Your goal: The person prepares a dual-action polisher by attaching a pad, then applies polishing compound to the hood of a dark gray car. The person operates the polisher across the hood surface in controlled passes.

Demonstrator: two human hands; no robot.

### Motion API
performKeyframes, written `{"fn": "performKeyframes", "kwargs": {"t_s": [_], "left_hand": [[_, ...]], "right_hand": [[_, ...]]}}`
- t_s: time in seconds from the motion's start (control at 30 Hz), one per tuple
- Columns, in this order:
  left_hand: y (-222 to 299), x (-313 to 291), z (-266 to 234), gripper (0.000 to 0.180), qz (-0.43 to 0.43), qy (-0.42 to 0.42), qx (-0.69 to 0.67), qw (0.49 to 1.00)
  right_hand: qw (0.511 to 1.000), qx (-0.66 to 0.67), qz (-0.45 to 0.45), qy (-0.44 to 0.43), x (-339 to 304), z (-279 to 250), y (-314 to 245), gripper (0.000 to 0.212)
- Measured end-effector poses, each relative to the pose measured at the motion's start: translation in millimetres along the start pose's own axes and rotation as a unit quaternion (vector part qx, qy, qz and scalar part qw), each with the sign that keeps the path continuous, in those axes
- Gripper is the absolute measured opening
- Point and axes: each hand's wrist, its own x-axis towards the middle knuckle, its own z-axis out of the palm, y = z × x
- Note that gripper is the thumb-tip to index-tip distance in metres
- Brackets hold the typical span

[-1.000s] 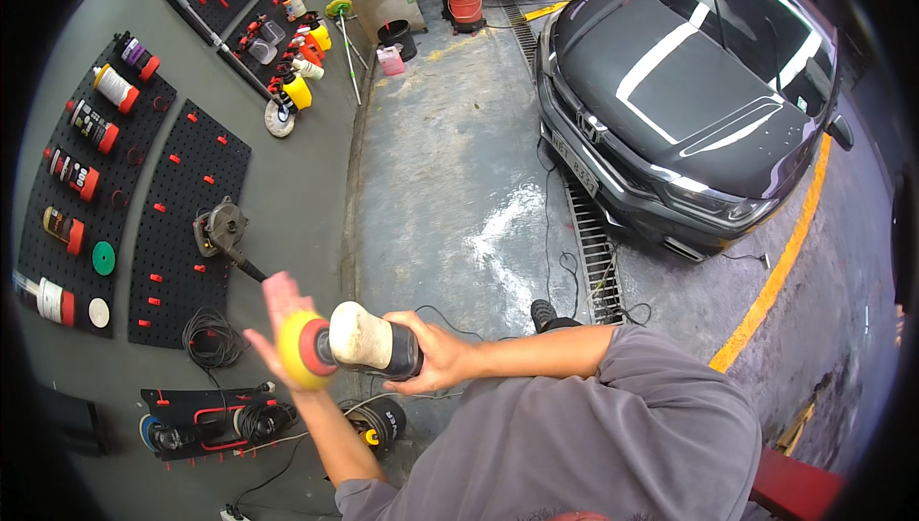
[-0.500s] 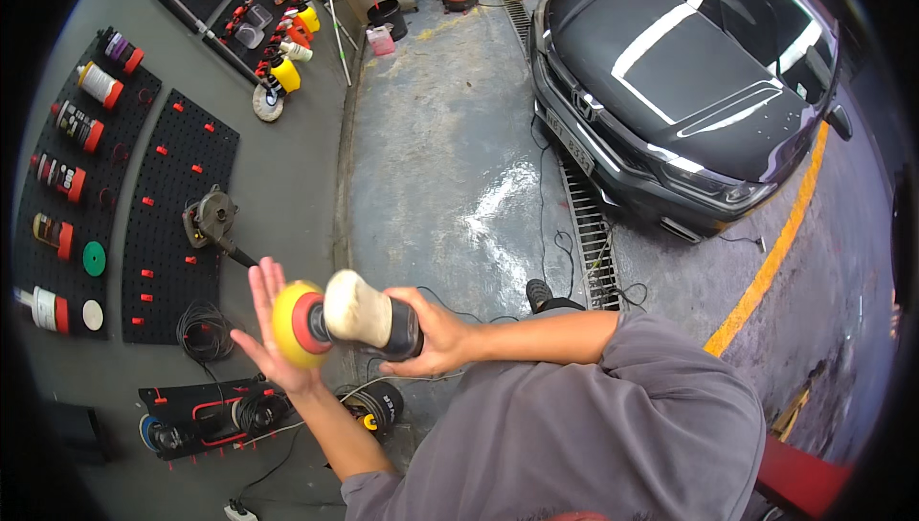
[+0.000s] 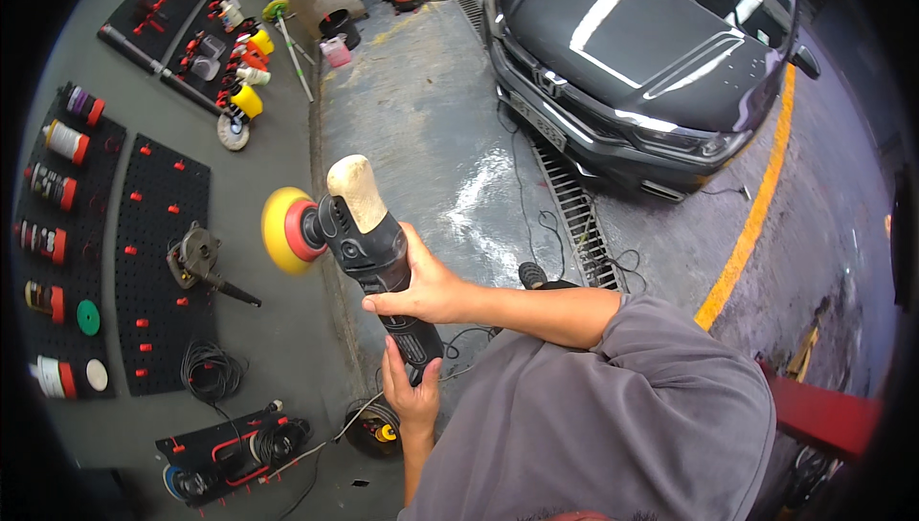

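Head view, looking down: the right hand (image 3: 426, 287) is closed around the middle of a black polisher (image 3: 369, 243), fingers wrapped over the body just behind its pale, worn head grip. The left hand (image 3: 414, 395) is closed on the tail of the same handle, lower down and nearer the body, where the cord leaves the tool. A second ago that left hand was flat against the face of the yellow foam pad (image 3: 280, 230); it has since let go of the pad and dropped back to the handle, and the machine has swung up so the pad with its red backing plate (image 3: 304, 231) now faces left, bare and untouched. Judged from this, the pad check looks finished and the tool is held two-handed, ready for carrying or use.

Outward, on the grey wall to the left, a black pegboard (image 3: 158, 272) holds an angle grinder (image 3: 196, 258), a coiled cable (image 3: 211, 371) and red pegs; a second board (image 3: 53, 234) further left carries bottles with red caps. Another polisher (image 3: 230, 449) hangs below. To the right, a dark grey car (image 3: 632, 52) stands over a floor drain grate (image 3: 574, 215), beside a yellow floor line (image 3: 756, 205).
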Motion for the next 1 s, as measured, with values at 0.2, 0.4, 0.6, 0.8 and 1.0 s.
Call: {"fn": "performKeyframes", "kwargs": {"t_s": [0.2,0.4,0.6,0.8,1.0], "left_hand": [[-14.4,-0.9,-13.9,0.076,0.198,-0.061,0.094,0.974],[3.9,21.3,-0.7,0.064,0.262,-0.11,0.06,0.957],[71.5,36.4,40.3,0.07,0.239,-0.189,-0.062,0.95],[153.9,35.0,117.1,0.069,0.301,-0.243,-0.093,0.918],[263.8,8.7,211.2,0.063,0.399,-0.282,-0.071,0.87]], "right_hand": [[0.996,-0.004,0.012,0.089,-18.5,-10.5,6.0,0.088],[0.962,0.098,0.009,0.254,-41.0,-41.0,-19.8,0.082],[0.93,0.144,-0.051,0.333,-95.9,-95.3,-51.5,0.06],[0.908,0.177,-0.116,0.362,-184.6,-168.8,-123.3,0.048],[0.866,0.207,-0.175,0.42,-303.3,-249.5,-207.2,0.052]]}}
